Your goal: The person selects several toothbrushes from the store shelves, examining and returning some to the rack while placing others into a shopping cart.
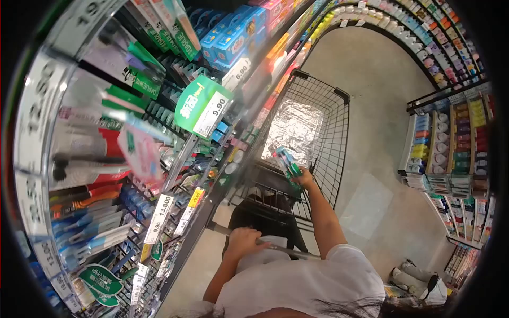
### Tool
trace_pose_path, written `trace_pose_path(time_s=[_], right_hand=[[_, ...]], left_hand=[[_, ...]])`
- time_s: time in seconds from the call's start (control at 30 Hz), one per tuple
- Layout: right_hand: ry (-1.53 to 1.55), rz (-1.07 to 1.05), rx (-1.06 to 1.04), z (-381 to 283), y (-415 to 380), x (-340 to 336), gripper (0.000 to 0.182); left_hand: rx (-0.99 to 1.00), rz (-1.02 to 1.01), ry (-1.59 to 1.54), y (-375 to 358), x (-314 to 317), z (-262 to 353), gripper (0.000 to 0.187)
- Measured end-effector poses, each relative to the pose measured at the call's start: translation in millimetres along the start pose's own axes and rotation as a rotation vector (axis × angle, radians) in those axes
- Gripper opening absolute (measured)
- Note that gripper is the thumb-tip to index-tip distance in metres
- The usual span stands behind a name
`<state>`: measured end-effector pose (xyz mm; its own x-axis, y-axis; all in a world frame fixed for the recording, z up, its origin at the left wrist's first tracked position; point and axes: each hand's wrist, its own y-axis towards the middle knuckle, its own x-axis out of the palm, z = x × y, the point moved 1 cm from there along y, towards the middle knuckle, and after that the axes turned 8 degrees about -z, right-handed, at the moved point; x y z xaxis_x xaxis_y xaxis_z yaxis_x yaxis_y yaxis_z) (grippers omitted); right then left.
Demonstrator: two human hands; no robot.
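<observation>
My left hand (245, 241) is closed on the grey handle bar (281, 249) of a black wire shopping cart (331, 153). With my right hand (303, 179) I hold a green and blue package (287, 165) over the cart basket. Beneath the package, a shiny silver bag (295, 130) lies in the basket. The printing on the package is too small to read.
Shelves of packaged toothbrushes (95, 233) and blue boxes (233, 40) with price tags run along the left. A curved shelf (408, 32) stands at the top right, another rack (450, 138) at the right. Another person's legs (416, 278) show at the lower right.
</observation>
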<state>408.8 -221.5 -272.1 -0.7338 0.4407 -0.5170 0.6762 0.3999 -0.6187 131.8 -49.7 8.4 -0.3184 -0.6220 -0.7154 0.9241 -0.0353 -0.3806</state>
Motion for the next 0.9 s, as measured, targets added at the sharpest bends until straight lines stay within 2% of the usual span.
trace_pose_path(time_s=[0.1, 0.13, 0.23, 0.27, 0.37, 0.4, 0.5, 0.53, 0.6, 0.67, 0.8, 0.9], right_hand=[[-0.186, -0.190, -0.030, 2, 21, 21, 0.068], [-0.307, -0.142, -0.119, -4, 22, 25, 0.069], [-0.286, -0.251, -0.150, -24, 31, 29, 0.067], [-0.304, -0.276, -0.087, -30, 34, 31, 0.067], [-0.508, -0.226, 0.033, -60, 19, 18, 0.072], [-0.650, -0.149, 0.085, -76, 3, 11, 0.076], [-0.683, 0.045, 0.193, -44, -2, 17, 0.070], [-0.708, 0.062, 0.166, -32, -7, 21, 0.050], [-0.666, -0.131, 0.144, -11, -37, 19, 0.035], [-0.630, -0.097, 0.095, 0, -68, 23, 0.033], [-0.560, -0.370, 0.054, 5, -90, 9, 0.042], [-0.378, -0.301, 0.014, 0, -112, 9, 0.047]], left_hand=[[-0.095, -0.080, -0.050, -2, 3, 4, 0.049], [-0.069, -0.032, -0.025, -2, 8, 4, 0.048], [-0.056, 0.011, -0.035, 4, 11, 5, 0.046], [-0.063, -0.024, -0.045, 5, 9, 6, 0.044], [-0.069, 0.004, -0.042, 9, 8, 7, 0.042], [-0.081, -0.001, -0.046, 8, 10, 9, 0.041], [-0.086, 0.005, -0.038, 10, 6, 8, 0.040], [-0.080, 0.011, -0.036, 10, 5, 9, 0.039], [-0.066, 0.021, -0.032, 10, 5, 11, 0.037], [-0.047, 0.033, -0.014, 11, 7, 8, 0.036], [-0.080, 0.042, 0.000, 8, 13, 7, 0.033], [-0.146, 0.002, 0.019, 3, 15, 9, 0.031]])
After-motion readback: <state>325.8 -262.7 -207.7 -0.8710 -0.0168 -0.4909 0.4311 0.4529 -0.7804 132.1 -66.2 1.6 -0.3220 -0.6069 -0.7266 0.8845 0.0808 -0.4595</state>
